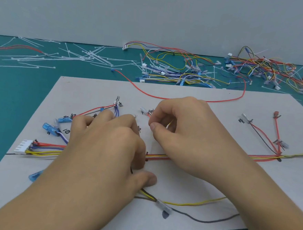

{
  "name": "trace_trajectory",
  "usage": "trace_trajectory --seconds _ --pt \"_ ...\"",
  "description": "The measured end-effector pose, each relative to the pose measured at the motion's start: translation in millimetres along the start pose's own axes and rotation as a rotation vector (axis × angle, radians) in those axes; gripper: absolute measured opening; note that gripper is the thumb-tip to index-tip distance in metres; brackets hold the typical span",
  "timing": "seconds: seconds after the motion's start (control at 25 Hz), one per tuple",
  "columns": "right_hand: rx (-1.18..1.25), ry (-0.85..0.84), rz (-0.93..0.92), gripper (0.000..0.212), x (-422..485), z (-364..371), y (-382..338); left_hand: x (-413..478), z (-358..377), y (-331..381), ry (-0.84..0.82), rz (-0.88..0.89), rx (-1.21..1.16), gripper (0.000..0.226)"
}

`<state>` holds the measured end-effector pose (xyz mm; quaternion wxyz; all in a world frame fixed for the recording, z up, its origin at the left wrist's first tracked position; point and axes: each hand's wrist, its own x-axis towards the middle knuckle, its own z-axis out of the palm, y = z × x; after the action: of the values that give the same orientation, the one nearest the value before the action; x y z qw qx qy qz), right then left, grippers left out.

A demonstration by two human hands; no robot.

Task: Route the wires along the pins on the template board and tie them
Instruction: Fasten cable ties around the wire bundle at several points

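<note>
Handwritten black Chinese characters on the template board [98, 91], each set beside a terminal position. Mark 兰 [120, 104] stands left of centre at the far side; mark 白 [67, 131] at the left; mark 棕 [241, 120] at the right. A central mark [139, 129], possibly 黄, is partly covered. The other marks near the wires [162, 156] are too hidden to read.

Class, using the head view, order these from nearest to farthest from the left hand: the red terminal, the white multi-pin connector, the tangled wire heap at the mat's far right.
1. White multi-pin connector, just left of the left hand.
2. Red terminal, far right on the board.
3. Tangled wire heap, behind it on the mat.
</note>
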<state>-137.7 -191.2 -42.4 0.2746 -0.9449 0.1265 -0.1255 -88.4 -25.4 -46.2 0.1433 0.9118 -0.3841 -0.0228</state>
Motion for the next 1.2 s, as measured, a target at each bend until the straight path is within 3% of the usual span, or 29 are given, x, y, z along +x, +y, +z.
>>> trace_trajectory --seconds 0.2,0.32,0.44,0.72,1.2 --pt "0.004 -0.010 -0.014 0.007 -1 0 -1 -3 2 4 -0.020 -0.007 -0.014 0.022" --pt "0.000 -0.015 -0.021 0.007 -2 0 -1 -5 6 4 0.027 0.084 0.030 0.023" --pt "-0.010 -0.025 -0.029 0.007 -2 1 -1 -7 9 4 0.102 0.179 0.085 0.010" --pt "-0.018 -0.031 -0.019 0.006 -1 0 -1 -10 18 -1 0.183 0.251 0.191 0.008" --pt "-0.071 -0.199 0.033 0.007 -6 -4 -5 9 -1 -10 0.265 0.028 -0.061 0.023"
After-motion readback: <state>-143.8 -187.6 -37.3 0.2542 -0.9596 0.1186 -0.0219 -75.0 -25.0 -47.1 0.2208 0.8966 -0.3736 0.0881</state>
